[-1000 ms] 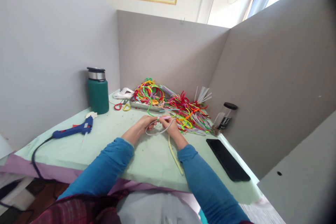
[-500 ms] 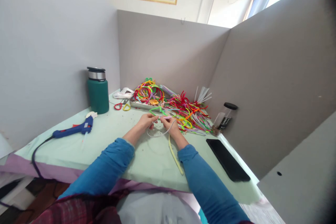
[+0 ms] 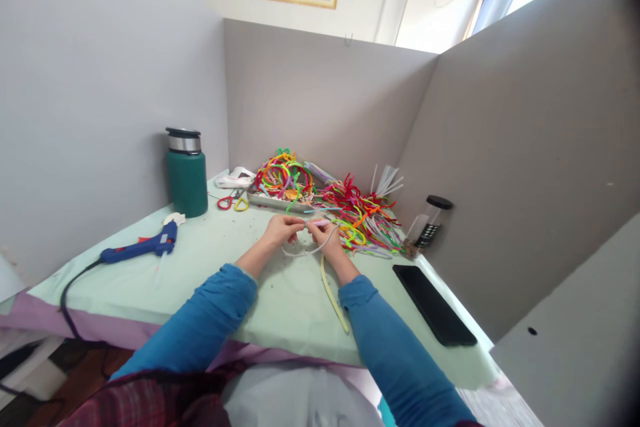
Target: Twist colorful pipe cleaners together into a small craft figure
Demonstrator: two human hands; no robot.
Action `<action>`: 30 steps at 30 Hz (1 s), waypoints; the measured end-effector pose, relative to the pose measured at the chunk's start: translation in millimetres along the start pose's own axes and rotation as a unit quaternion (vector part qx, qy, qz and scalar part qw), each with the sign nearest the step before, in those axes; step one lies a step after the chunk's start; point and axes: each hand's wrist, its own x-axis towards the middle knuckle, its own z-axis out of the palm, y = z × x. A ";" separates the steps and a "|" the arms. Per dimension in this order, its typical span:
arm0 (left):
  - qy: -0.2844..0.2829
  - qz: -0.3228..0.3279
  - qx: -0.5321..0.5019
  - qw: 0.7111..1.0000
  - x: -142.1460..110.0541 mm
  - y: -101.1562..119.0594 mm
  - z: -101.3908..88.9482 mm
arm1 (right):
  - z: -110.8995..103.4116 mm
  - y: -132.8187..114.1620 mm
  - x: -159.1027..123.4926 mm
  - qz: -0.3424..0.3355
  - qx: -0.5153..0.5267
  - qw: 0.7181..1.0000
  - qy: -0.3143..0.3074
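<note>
My left hand (image 3: 281, 230) and my right hand (image 3: 329, 238) meet over the middle of the table, fingertips almost touching. Both are closed in a pinch on a pale grey-white pipe cleaner (image 3: 306, 254), which bows down in a loop between them. A short pink piece (image 3: 320, 222) shows at the fingers of my right hand. Just beyond the fingertips a bent green pipe cleaner (image 3: 294, 203) sticks up; its lower end is hard to make out. A pale yellow strip (image 3: 332, 293) lies beside my right wrist, running toward the table's front edge.
A metal tray (image 3: 273, 201) holds colourful bent pipe cleaners, with a loose heap (image 3: 360, 207) to its right. Scissors (image 3: 241, 204), a green bottle (image 3: 187, 177) and a blue glue gun (image 3: 143, 245) stand or lie left. A black phone (image 3: 433, 305) and clear container (image 3: 430, 223) are right.
The green shape beyond my fingertips has turned and looks narrower now. My hands have stayed almost in place, and the grey-white loop has shifted slightly upward.
</note>
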 end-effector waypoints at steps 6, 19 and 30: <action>-0.022 0.013 0.026 0.999 -3.0 1.9 -0.1 | 0.3 0.5 0.0 -0.005 0.003 1.000 -0.007; -0.010 0.022 0.107 0.994 -4.0 2.3 -1.3 | 1.4 9.3 1.5 -0.002 0.005 1.000 -0.029; 0.031 0.016 0.135 0.990 -7.2 5.7 -2.9 | 0.9 1.2 -0.6 0.000 -0.033 0.999 -0.003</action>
